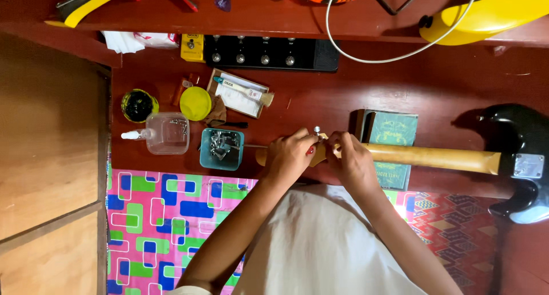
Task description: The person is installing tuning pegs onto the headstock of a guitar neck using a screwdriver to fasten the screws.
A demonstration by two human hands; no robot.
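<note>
A black electric guitar lies face down on the red-brown desk, its pale wooden neck reaching left to the headstock. My left hand grips the headstock end, with a small silver tuner part at its fingertips and something red under the palm. My right hand closes around the neck just right of the headstock. Both hands nearly touch. The headstock itself is mostly hidden beneath them.
A teal box of metal hardware, a clear plastic container, a yellow lid and a black-filled tin sit to the left. A green book props up the neck. A black pedal unit lies behind.
</note>
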